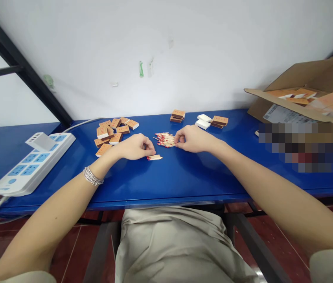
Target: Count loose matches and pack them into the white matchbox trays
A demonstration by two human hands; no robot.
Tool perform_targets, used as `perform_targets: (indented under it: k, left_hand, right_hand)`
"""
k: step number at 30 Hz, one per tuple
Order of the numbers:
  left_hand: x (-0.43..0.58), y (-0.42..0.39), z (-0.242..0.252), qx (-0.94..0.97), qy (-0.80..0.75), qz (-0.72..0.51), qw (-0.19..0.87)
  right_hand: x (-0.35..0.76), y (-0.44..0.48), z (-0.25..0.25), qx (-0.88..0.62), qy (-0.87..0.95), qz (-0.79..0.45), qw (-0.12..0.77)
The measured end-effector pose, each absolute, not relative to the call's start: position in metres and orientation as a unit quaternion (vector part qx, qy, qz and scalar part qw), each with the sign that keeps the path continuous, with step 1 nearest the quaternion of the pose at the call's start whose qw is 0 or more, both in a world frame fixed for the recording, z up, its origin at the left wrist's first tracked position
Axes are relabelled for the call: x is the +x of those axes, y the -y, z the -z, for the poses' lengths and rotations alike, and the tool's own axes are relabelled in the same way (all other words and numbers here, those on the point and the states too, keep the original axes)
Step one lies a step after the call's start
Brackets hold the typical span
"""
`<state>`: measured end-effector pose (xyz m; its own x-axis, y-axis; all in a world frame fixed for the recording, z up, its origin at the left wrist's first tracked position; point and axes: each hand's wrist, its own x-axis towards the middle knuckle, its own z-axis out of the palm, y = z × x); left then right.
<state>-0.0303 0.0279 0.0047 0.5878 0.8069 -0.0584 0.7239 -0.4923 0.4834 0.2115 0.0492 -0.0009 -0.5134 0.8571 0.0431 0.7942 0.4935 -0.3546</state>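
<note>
Red-tipped matches (165, 140) lie heaped between my left hand (135, 146) and right hand (191, 138) (both reaching forward); the left curls onto a small bundle (154, 157), the right onto the heap, grip unclear.

Matchboxes (109, 131) lie left of loose matches (164, 139) on the table (178, 184).
</note>
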Motion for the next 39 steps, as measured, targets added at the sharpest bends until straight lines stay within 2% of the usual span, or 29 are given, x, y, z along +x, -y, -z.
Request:
perform_targets:
  k: [6,14,21,30,32,36,39]
  left_hand:
    - [-0.029,-0.027,-0.006,0.862,-0.443,-0.086,0.23]
    - [-0.033,-0.032,-0.001,0.86,-0.468,-0.114,0.169]
    - [-0.035,-0.039,0.003,0.846,-0.507,-0.128,0.102]
    - [-0.035,-0.039,0.004,0.852,-0.494,-0.119,0.129]
    - [-0.034,-0.038,0.004,0.859,-0.473,-0.114,0.157]
    - [-0.032,-0.035,0.003,0.864,-0.453,-0.121,0.181]
    - [-0.031,-0.034,0.002,0.872,-0.436,-0.126,0.184]
  right_hand:
    - [0.209,-0.049,0.002,-0.479,0.864,-0.129,0.086]
    - [0.209,-0.04,-0.004,-0.461,0.874,-0.145,0.056]
    - [0.183,-0.025,0.007,-0.411,0.871,-0.197,0.185]
    - [0.181,-0.034,0.016,-0.422,0.852,-0.211,0.228]
    - [0.193,-0.042,0.012,-0.45,0.844,-0.193,0.218]
    - [0.21,-0.051,0.006,-0.478,0.851,-0.171,0.136]
    - [0.211,-0.053,0.007,-0.482,0.852,-0.163,0.127]
